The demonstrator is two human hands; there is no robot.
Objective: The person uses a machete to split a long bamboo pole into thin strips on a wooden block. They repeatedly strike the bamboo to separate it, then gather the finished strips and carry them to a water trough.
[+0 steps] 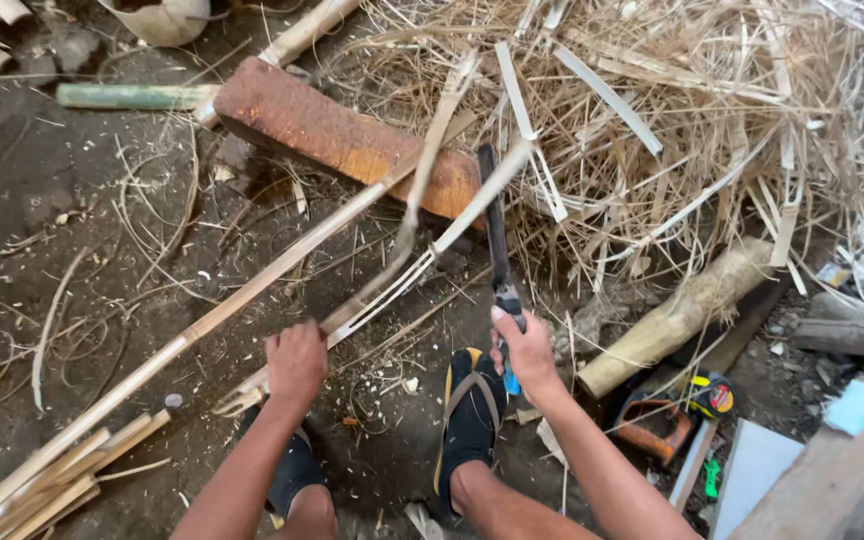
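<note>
While the left hand [296, 362] is closed around the near end of a long bamboo strip [252, 300], the right hand [526, 352] grips the handle of a dark-bladed knife [497, 240], blade pointing far, its edge set into the split end of the strip. That strip runs from near left on the dirt floor [52, 200] up toward the middle, where it forks into thin splayed slats [472, 200].

Handling, judged: strip looks light, stiff along its length but springy, likely splintery at cut edges; best held well back from the split, where the left hand is. Knife looks heavier at the blade, rigid; hold by the handle only.

Counts: two hands, one knife, one strip being worked, two feet in black sandals [472, 410] near centre. One reddish wooden block [342, 135] lies far of the split. One large heap of bamboo shavings [672, 120] far right. One thick pale log [677, 315] right of the knife hand. One green bamboo piece [132, 96] far left. One bundle of cut slats [52, 485] near left, exact number can't tell. One tape measure [712, 395] near right, yellow and black. One pale pot [162, 18] at far edge, partly cut off.
</note>
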